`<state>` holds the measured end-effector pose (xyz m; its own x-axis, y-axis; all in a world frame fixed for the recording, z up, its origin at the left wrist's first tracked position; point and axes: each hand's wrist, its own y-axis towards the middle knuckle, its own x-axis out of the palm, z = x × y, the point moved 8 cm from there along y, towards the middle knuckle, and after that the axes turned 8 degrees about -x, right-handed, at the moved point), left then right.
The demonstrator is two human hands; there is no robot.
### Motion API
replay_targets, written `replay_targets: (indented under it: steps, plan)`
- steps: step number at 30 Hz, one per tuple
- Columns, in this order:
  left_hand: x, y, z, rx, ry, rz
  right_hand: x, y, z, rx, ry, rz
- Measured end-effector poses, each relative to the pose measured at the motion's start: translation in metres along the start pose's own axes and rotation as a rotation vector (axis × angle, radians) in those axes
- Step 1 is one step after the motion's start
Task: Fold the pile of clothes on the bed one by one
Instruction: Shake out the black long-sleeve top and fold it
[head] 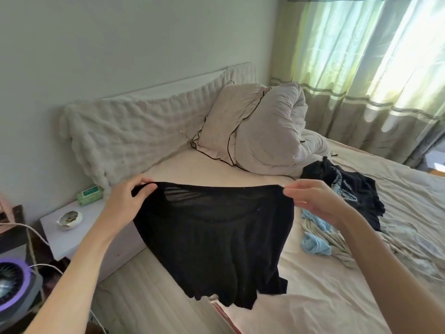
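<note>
I hold a black garment (216,242) stretched out in the air above the near edge of the bed (313,297). My left hand (128,200) grips its top left corner. My right hand (313,200) pinches its top right corner. The fabric hangs down, its lower hem loose over the bed's edge. To the right on the bed lies the pile: a black printed shirt (351,189), a light blue piece (314,244) and a pale striped garment (342,247).
A pillow (226,126) and a bunched duvet (272,133) lie at the head of the bed. A white nightstand (79,237) at the left carries a green wipes pack (90,195) and a small bowl (69,219). A fan (14,285) stands at lower left. Curtains (373,68) hang behind.
</note>
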<state>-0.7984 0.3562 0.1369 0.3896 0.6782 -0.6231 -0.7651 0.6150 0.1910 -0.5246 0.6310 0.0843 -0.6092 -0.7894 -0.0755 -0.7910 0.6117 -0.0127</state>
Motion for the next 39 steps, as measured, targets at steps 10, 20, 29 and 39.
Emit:
replay_targets:
  steps: [10, 20, 29, 39]
  plan:
    - [-0.009, -0.001, 0.02, 0.069, -0.065, 0.116, 0.043, -0.013, 0.028, 0.006, -0.079, -0.159]
    - [-0.01, -0.021, 0.008, 0.109, 0.12, 0.145, 0.02, -0.019, -0.005, -0.337, -0.299, 0.313]
    - [-0.024, -0.042, 0.029, 0.223, 0.041, 0.32, -0.009, -0.069, -0.104, -0.527, -0.746, 0.611]
    - [0.008, 0.013, 0.057, 0.224, -0.143, 0.385, -0.053, -0.035, -0.116, -0.508, -0.92, 0.766]
